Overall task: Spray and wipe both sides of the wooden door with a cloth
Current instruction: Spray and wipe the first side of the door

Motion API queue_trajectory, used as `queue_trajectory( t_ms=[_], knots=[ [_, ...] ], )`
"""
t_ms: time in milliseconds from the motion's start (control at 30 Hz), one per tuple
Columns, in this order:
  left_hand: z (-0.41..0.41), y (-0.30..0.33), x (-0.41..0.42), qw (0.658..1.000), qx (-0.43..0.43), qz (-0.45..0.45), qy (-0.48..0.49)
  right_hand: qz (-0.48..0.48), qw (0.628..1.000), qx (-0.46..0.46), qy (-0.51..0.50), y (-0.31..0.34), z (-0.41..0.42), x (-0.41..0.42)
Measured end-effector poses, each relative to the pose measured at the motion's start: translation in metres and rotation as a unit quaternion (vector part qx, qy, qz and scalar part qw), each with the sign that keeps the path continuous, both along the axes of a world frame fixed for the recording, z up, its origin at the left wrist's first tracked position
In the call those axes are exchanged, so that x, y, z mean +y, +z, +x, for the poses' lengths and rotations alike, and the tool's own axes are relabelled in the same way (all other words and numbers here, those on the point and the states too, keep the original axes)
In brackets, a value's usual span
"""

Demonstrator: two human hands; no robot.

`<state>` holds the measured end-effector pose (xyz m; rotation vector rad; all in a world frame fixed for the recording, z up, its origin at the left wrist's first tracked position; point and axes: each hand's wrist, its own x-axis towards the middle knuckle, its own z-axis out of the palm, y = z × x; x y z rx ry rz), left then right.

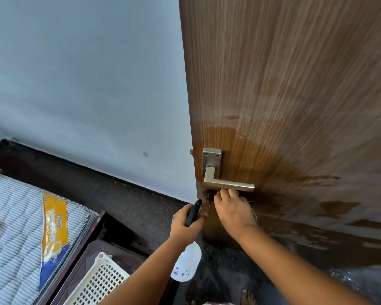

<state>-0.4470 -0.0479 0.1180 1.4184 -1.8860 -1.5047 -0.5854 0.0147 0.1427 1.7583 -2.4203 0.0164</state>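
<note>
Brown wood-grain door point(295, 84) stood ajar, edge toward a pale wall, darker wet patches around its handle, white spray bottle point(186, 265) with black nozzle hung beside the door edge, cloth point(253, 213) barely showed, pressed against the door below the handle

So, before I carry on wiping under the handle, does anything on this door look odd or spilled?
Yes. The wooden door has a dark wet patch spreading around the lever handle, with separate streaks lower right. It looks like unwiped spray, not damage. The right hand presses the cloth below the handle; the left hand holds the spray bottle.
</note>
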Motion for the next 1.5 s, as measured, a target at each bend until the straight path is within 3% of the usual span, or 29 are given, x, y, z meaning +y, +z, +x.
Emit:
queue_trajectory(
  t_ms=[167,367,600,700,767,867,1000,1100,1200,1300,1367,1433,1500],
  knots=[
    [-0.002,-0.007,-0.001,1.0,-0.009,-0.019,-0.022,-0.007,0.999,-0.052,-0.014,-0.008,0.007,-0.02],
    [-0.008,-0.011,-0.01,0.998,-0.05,0.013,0.039,-0.004,0.993,-0.106,-0.046,-0.005,-0.006,-0.001],
    [-0.012,-0.016,-0.016,0.997,-0.064,0.029,-0.022,-0.156,0.966,-0.202,-0.05,-0.006,-0.009,0.019],
    [-0.007,-0.019,-0.015,0.999,-0.053,0.003,-0.011,-0.142,0.978,-0.146,0.035,0.001,0.001,0.004],
    [-0.003,-0.019,-0.014,0.999,-0.04,-0.015,-0.001,-0.078,0.989,-0.073,0.104,-0.002,0.007,-0.012],
    [0.002,-0.018,-0.011,0.999,-0.027,-0.011,0.018,0.004,0.991,0.023,0.131,-0.015,0.015,-0.035],
    [0.014,-0.021,-0.012,0.999,-0.025,-0.01,0.042,0.104,0.968,0.164,0.156,-0.025,0.033,-0.057],
    [0.022,-0.02,-0.013,0.997,-0.031,-0.011,0.066,0.166,0.951,0.177,0.191,-0.018,0.041,-0.063],
    [0.029,-0.017,-0.014,0.997,-0.004,-0.018,0.077,0.096,0.955,0.139,0.244,-0.021,0.037,-0.053],
    [0.037,-0.011,-0.013,0.996,0.02,-0.034,0.079,-0.075,0.926,0.09,0.359,-0.02,0.029,-0.036],
    [0.04,-0.005,-0.013,0.996,0.022,-0.044,0.073,-0.143,0.915,0.128,0.355,0.004,0.027,-0.042],
    [0.041,0.0,-0.013,0.996,0.023,-0.04,0.082,-0.135,0.928,0.217,0.27,0.015,0.022,-0.058],
    [0.044,0.006,-0.013,0.993,0.04,-0.034,0.102,-0.014,0.953,0.226,0.203,0.009,0.02,-0.059]
  ],
)
